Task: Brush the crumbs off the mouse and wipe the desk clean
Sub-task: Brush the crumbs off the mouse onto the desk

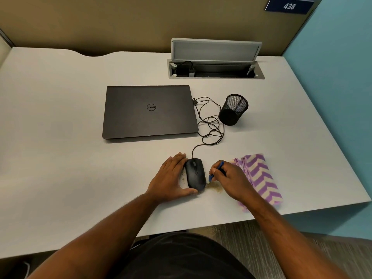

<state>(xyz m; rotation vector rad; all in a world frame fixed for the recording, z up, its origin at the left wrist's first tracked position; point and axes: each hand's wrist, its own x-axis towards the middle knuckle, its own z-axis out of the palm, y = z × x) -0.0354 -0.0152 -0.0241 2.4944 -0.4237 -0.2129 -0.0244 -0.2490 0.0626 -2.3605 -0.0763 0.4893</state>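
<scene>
Left hand (pixel 171 176) lies flat on the tabletop (pixel 60 137), fingers spread along the 9 o'clock flank of the black wired mouse (pixel 194 173) and thumb hooked round its 6 o'clock end, bracing it. Right hand (pixel 231 181) is closed in a pinch around a small blue brush (pixel 216 171); the brush tip points down and sits just beside the 3 o'clock flank of the mouse, whether it touches cannot be told. The mouse rests near the front edge of the tabletop, at centre, its buttons toward 12 o'clock. Tan crumbs (pixel 215 187) lie scattered on the tabletop at 4 o'clock of the mouse, below the brush tip, with a thinner scatter at 9 o'clock of the mouse beside the left palm. A folded cloth (pixel 261 178) with purple and cream chevrons lies at 3 o'clock of the right hand, partly under the wrist. The mouse cable (pixel 211 125) runs in loose loops toward 12 o'clock to the right edge of a closed dark laptop (pixel 149 111). A black mesh pen cup (pixel 233 109) stands upright at 3 o'clock of the laptop, just beside the cable loops. At 12 o'clock, a cable hatch (pixel 216 61) in the tabletop stands with its lid raised. A blue plate (pixel 289 5) reading 438 is fixed to the partition at 1 o'clock.
</scene>
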